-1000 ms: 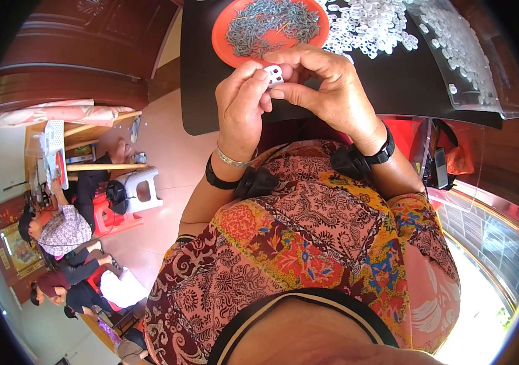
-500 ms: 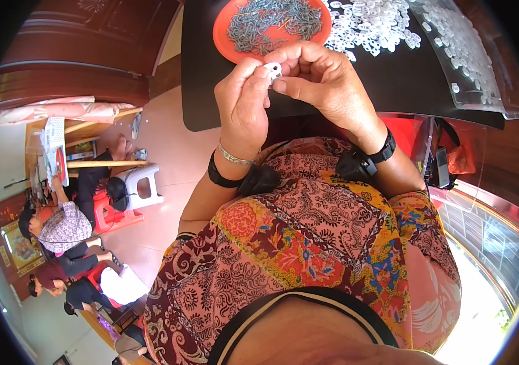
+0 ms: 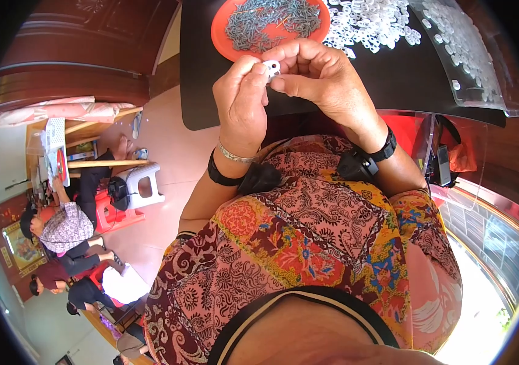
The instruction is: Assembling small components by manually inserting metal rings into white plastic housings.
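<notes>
Between my two hands is a small white oval plastic piece with dark holes (image 3: 273, 68). My left hand (image 3: 242, 94) pinches it between thumb and fingers from the left. From the right, the thumb and forefinger of my right hand (image 3: 326, 76) close on the same piece; whatever else they may hold is too small to make out. Just beyond my hands lies a round red plate (image 3: 220, 38) bearing a heap of grey screws (image 3: 250, 30). Right of the plate, many loose white plastic pieces (image 3: 369, 24) are spread over the black tabletop (image 3: 210, 103).
A clear plastic tray or bag (image 3: 497, 100) of more white pieces rests at the table's right. Below it is a shelf with a phone-like device (image 3: 442, 163). Several people sit at the far left, near a white stool (image 3: 143, 182) and a wooden table. A dark wooden door (image 3: 89, 36) stands upper left.
Both hands keep their grip on the white piece, with only a slight shift. The whole view has moved a little.
</notes>
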`<act>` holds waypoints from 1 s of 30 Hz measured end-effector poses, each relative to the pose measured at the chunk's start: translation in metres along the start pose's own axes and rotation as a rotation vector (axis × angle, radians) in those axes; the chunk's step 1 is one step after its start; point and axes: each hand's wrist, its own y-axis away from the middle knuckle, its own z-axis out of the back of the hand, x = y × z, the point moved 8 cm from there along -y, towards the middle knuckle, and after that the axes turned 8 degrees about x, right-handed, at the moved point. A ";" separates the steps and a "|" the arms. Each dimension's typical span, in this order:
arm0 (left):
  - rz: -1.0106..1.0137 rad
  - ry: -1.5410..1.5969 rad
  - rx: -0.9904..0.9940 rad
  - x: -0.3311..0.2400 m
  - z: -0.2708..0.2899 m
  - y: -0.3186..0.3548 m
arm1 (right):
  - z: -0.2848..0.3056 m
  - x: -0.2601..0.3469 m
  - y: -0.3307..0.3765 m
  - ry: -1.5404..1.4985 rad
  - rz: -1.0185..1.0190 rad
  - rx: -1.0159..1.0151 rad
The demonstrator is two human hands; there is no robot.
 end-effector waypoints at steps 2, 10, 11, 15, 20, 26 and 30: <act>-0.004 -0.019 -0.005 0.000 0.000 0.000 | -0.001 -0.002 0.000 -0.044 -0.023 0.011; -0.026 -0.101 0.006 -0.002 -0.001 0.000 | -0.001 -0.004 -0.002 -0.014 0.007 -0.010; -0.019 -0.093 0.009 -0.002 -0.001 0.000 | -0.001 -0.004 -0.002 -0.014 0.007 -0.011; -0.022 -0.085 0.019 -0.002 -0.002 0.000 | 0.000 -0.003 -0.002 -0.004 0.009 -0.019; -0.014 -0.074 0.019 -0.002 -0.001 0.000 | 0.000 -0.003 -0.001 0.018 0.007 -0.030; 0.018 0.052 0.018 0.000 -0.004 -0.001 | 0.000 0.004 0.003 0.195 0.076 -0.039; 0.058 0.054 0.070 0.004 -0.004 -0.001 | -0.002 0.023 0.006 0.531 0.173 -0.085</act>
